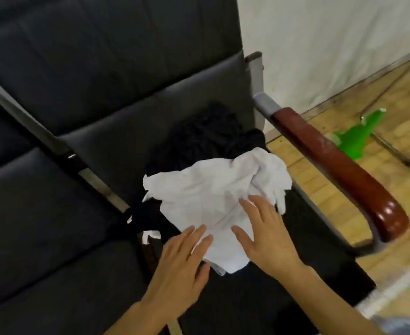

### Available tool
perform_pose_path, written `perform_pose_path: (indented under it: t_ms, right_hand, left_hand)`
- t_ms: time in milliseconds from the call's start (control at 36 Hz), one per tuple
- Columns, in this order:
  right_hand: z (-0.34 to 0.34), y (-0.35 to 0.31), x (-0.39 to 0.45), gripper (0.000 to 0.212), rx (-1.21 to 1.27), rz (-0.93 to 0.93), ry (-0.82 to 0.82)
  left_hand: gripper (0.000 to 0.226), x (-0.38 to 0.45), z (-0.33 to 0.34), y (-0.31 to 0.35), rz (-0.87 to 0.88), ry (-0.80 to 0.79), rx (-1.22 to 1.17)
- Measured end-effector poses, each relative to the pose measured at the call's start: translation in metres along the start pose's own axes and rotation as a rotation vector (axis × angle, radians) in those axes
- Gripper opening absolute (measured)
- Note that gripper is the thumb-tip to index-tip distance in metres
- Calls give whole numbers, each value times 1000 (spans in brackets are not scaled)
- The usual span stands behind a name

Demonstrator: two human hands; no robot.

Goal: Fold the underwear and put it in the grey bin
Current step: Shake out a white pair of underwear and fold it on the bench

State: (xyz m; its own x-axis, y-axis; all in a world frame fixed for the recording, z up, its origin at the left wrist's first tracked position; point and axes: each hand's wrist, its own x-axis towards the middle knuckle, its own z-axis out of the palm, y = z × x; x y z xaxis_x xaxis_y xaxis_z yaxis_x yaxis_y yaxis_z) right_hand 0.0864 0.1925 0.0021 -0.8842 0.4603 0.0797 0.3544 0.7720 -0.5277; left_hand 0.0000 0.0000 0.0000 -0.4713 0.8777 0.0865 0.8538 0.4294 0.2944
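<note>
Both hands flat on the near end of the white underwear (213, 197) — left hand (179, 264) at its lower-left edge, right hand (265, 238) on its lower-right part, fingers straight and spread, gripping nothing. Thin, crumpled cloth lies spread on the black seat (308, 238), running away from the hands toward a dark clothes pile (204, 139), the right hand further onto it. Glossy wooden armrest (339, 170) to the right; grey bin not in view

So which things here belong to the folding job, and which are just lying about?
Job: white underwear, left hand and right hand flat on it.
Lying about: dark clothes, black chair, wooden armrest, green object. No grey bin seen.
</note>
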Motion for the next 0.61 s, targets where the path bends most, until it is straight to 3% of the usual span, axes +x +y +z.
perform_pose_path:
  t_ms: [167,250,306,361,389,500,556,611]
  right_hand:
    - [71,18,19,39,-73,44,176]
    - [82,26,35,19,-119,2,285]
    - [81,26,42,24,-103,-21,291]
    - [74,22,43,26,-85,-30,283]
    - [69,17,43,25,-91,-38,265]
    - [32,4,60,20,-132,-67,219]
    - [-10,-20,67,26,-131,-72,226]
    - [-24,-30,75,19,-123,-89,192]
  left_hand:
    - [47,28,67,-32,-21,68,-34]
    - [56,55,85,-49,-79,73,-74]
    - [45,69,90,-56,-110,51,-87]
    - [18,76,89,-58,-79,86,-74]
    - [4,77,84,-59,-59,85,-87]
    - [27,89,43,-63,-103,100,-253]
    - [23,94,-15,-53,-209,134,-436]
    - [16,104,-48,-50,-363,99,-625]
